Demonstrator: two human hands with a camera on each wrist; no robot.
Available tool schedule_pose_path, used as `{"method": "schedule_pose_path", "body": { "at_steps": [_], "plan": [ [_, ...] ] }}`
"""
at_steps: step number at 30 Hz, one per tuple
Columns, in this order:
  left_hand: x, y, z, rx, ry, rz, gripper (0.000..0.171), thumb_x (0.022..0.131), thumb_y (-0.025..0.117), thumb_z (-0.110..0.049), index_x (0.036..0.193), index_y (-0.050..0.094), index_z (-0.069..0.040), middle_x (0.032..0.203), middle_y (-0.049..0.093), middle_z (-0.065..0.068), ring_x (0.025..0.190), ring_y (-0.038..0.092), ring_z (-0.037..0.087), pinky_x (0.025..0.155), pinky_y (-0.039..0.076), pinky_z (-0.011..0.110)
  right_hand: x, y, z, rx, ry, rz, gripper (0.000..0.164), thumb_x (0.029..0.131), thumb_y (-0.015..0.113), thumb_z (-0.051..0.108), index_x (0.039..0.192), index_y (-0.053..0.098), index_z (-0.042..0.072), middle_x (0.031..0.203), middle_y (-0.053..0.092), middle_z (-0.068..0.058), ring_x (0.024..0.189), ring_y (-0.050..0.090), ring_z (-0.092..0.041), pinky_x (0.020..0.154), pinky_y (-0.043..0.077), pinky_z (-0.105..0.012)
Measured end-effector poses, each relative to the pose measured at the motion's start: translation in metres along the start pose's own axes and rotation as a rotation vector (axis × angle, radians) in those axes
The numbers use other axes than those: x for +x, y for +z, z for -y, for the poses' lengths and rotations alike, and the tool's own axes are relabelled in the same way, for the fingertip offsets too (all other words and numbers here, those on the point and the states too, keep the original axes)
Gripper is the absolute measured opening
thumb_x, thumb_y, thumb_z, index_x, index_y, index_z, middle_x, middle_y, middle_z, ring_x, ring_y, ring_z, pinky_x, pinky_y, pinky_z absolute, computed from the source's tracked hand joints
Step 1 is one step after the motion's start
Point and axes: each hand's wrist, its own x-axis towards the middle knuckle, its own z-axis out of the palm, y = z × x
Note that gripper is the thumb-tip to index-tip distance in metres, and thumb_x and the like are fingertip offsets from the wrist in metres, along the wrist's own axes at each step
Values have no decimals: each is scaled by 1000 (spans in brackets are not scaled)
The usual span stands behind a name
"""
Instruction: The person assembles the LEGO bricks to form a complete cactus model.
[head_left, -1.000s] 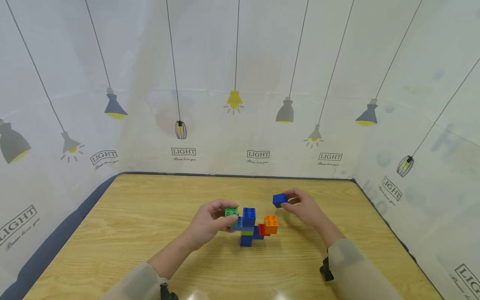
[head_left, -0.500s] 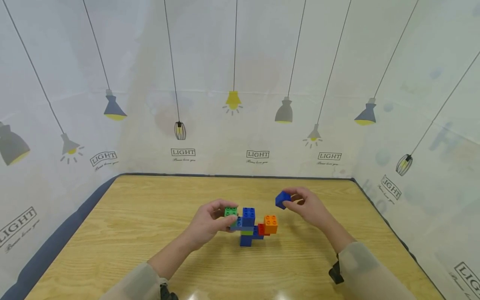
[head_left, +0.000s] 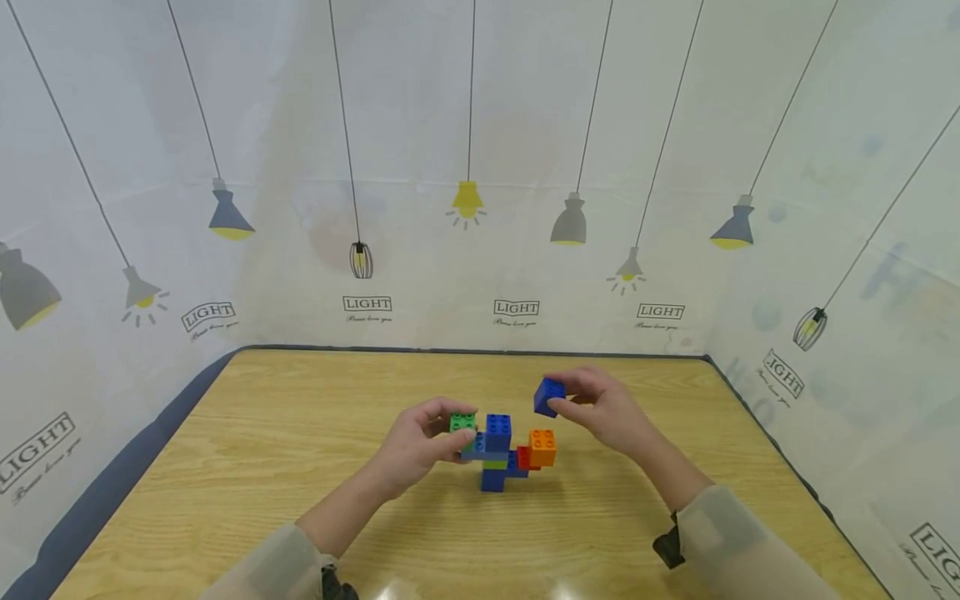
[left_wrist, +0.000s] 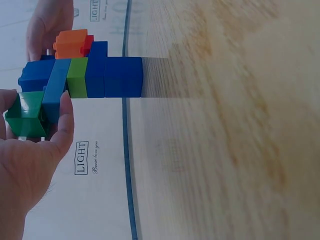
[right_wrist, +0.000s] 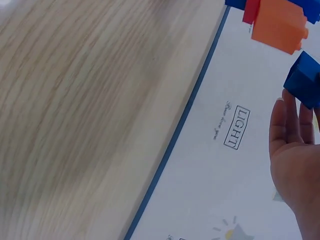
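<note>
A toy-brick structure stands on the table, built of blue, light-blue, lime, red, orange and green bricks. My left hand (head_left: 416, 446) grips its left side, fingers and thumb around the green brick (left_wrist: 27, 112) and the light-blue brick (left_wrist: 56, 85) under it. A blue brick (head_left: 498, 432) tops the middle of the structure, and the orange brick (head_left: 542, 447) sits on the right arm above the red brick (head_left: 523, 457). My right hand (head_left: 607, 412) pinches a loose blue brick (head_left: 549, 397) in the air, behind and above the orange brick, apart from the structure.
The wooden table (head_left: 300, 417) has a dark edge along its back and sides. A pale curtain (head_left: 420, 275) printed with hanging lamps surrounds it. Dark straps (head_left: 670, 543) sit at both wrists.
My right hand first turned the loose blue brick and drew slightly right, then moved back left towards the structure, a little higher. The left hand and the structure stay in place.
</note>
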Motion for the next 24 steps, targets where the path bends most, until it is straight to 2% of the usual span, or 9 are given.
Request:
{"method": "schedule_pose_path", "body": {
  "at_steps": [6, 13, 20, 24],
  "plan": [
    [-1, 0, 1, 7, -2, -4, 34, 104, 76, -12, 138, 70, -7, 116, 63, 8, 107, 69, 22, 87, 70, 39, 1, 7, 16, 27, -29, 21, 41, 106, 76, 20, 144, 71, 6, 134, 65, -16, 113, 71, -27, 92, 62, -20],
    [0, -1, 0, 10, -7, -5, 34, 104, 76, -14, 137, 70, -8, 117, 64, 8, 108, 70, 22, 87, 70, 37, 3, 17, 31, 38, -96, 34, 40, 106, 75, 19, 144, 71, 9, 131, 66, -14, 112, 70, -24, 97, 64, -30],
    [0, -1, -1, 15, 7, 10, 34, 106, 75, -14, 139, 69, -8, 118, 64, 7, 108, 70, 22, 87, 69, 36, 4, 23, 41, 62, -106, 62, 39, 106, 74, 18, 144, 71, 9, 128, 65, -13, 111, 70, -24, 92, 64, -24],
    [-1, 0, -1, 12, 5, 11, 34, 106, 74, -14, 139, 69, -8, 118, 64, 6, 108, 70, 21, 87, 69, 37, 5, 28, 46, 62, -121, 72, 37, 106, 75, 17, 143, 73, 11, 127, 66, -10, 112, 70, -24, 94, 64, -28]
  ]
}}
